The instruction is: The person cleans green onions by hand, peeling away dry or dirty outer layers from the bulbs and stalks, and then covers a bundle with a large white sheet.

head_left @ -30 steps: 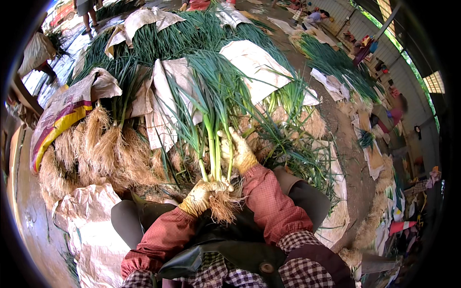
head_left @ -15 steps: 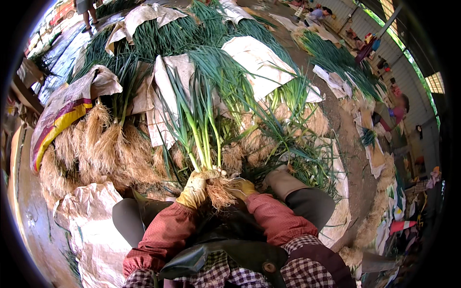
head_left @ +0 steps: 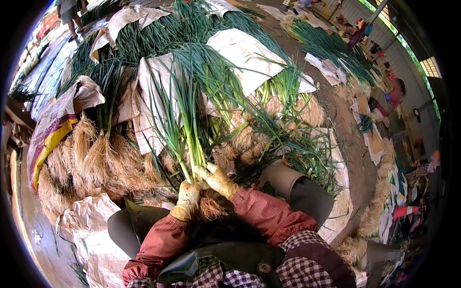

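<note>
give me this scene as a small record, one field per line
left hand: yellow-gloved, gripping a bunch of long green leafy stalks near its base
right hand: yellow-gloved, touching the same bunch above its stringy tan roots
left side: whitish woven sack with purple and yellow bands
beyond: white sheet lying over green leaves

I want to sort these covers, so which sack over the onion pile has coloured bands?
The sack at the left end of the onion pile: it alone shows purple and yellow bands; the other covers look plain and pale.
</note>
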Tool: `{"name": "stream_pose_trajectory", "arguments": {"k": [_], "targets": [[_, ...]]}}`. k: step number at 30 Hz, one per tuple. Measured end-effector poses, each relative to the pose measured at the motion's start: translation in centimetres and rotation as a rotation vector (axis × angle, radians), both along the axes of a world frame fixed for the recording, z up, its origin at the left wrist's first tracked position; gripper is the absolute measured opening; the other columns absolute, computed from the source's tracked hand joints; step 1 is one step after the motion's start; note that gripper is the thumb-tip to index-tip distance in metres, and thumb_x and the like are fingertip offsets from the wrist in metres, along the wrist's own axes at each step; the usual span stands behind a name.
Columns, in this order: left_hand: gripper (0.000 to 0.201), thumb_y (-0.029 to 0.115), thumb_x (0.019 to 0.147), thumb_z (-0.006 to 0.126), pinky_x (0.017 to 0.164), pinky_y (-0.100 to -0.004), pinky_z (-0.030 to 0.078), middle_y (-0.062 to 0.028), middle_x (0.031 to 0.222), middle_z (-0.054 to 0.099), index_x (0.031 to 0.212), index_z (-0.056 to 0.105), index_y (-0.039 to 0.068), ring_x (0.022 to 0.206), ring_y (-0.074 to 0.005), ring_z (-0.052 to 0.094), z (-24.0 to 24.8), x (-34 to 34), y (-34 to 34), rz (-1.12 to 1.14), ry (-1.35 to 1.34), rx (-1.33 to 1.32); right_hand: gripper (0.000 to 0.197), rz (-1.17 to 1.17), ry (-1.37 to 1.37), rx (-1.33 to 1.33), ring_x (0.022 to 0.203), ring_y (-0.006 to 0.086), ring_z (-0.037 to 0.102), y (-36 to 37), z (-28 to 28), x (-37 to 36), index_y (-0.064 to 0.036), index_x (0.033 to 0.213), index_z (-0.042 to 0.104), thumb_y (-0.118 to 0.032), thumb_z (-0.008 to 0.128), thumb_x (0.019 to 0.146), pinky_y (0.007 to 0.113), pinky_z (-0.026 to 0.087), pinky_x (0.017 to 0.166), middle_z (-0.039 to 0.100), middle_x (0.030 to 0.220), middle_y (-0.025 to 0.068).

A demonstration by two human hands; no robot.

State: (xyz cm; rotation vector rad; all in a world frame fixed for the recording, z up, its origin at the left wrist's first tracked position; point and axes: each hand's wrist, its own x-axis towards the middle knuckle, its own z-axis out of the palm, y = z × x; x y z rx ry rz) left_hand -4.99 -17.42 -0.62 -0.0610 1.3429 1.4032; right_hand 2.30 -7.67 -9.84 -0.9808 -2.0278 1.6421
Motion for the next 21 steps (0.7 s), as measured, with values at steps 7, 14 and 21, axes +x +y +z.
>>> {"name": "stream_pose_trajectory", "arguments": {"k": [7,14,21], "targets": [[0.015,0.002,0.068,0.065,0.047,-0.0234,0.040,-0.0040,0.065,0.058,0.082,0.062,-0.003,0.051,-0.0133,0.051,-2.0,-1.1,-0.1,-0.016,0.117,0.050,0.049,0.018,0.188,-0.187,0.064,0.0148,0.056,3.8,2.3,-2.0,-0.0044,0.088,0.060,-0.049,0.039,0.088,0.029,0.045,0.058,0.063,0.079,0.0051],[0.022,0.006,0.075,0.064,0.052,-0.0232,0.043,-0.0036,0.070,0.058,0.095,0.060,-0.003,0.057,-0.0124,0.053,-1.8,-1.8,0.9,-0.033,-0.148,0.078,0.055,-0.295,-0.926,1.302,0.122,0.0243,0.034,15.3,-2.1,0.9,-0.0076,0.135,0.024,-0.032,0.039,0.088,0.037,0.039,0.089,0.034,0.134,0.0156],[0.021,0.015,0.076,0.063,0.057,-0.0218,0.039,-0.0028,0.074,0.059,0.089,0.062,-0.003,0.063,-0.0101,0.051,-0.2,-2.7,0.0,-0.194,0.024,0.089,0.058,-0.231,-0.982,0.374,0.106,0.0286,0.047,16.9,0.6,-2.3,-0.0119,0.132,0.023,-0.011,0.050,0.081,0.040,0.044,0.082,0.030,0.128,0.0194]]}}
